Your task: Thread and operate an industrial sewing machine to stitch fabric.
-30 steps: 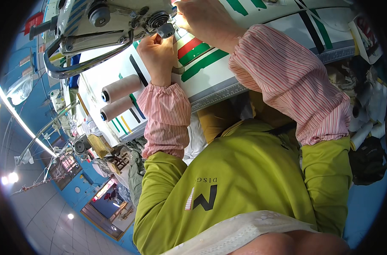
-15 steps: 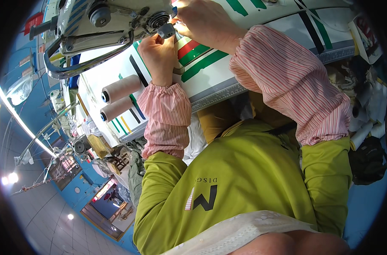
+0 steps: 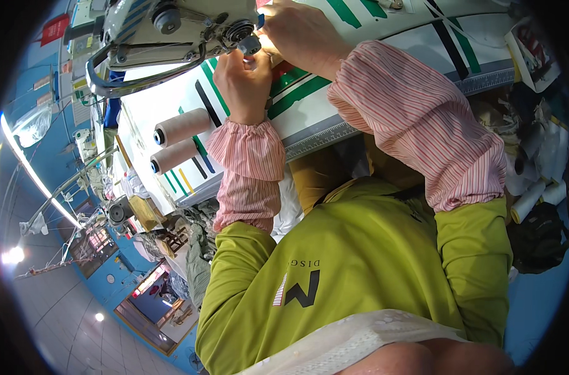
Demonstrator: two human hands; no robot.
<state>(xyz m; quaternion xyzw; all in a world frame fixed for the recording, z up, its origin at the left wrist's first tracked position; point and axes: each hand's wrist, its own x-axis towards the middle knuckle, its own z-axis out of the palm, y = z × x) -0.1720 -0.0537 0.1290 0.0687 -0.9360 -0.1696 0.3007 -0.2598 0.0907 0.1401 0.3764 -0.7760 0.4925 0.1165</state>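
Both my hands are at the needle end of a sewing machine point(image 3: 150, 53), in the upper part of the head view. My left hand point(image 3: 244, 90) is closed, its fingers curled and pinched just below the machine's round grey knob point(image 3: 249, 45). Close beside it on the right, my right hand point(image 3: 306, 36) is bent with fingers drawn together, its tips partly behind the machine head. Whatever the fingers pinch is hidden. A small red and green patch point(image 3: 289, 75) shows on the work surface between the hands. Striped sleeve covers are on both forearms.
Two pale thread cones point(image 3: 183, 127) lie left of my left hand on the white table point(image 3: 148, 107), which bears green and black tape strips. A ruler point(image 3: 322, 139) runs along its front edge. White rolls point(image 3: 528, 201) and a dark bag point(image 3: 539, 237) are at the right.
My right hand and forearm have shifted left, nearer my left hand, covering more of the red and green patch. The machine sits slightly further right in the picture.
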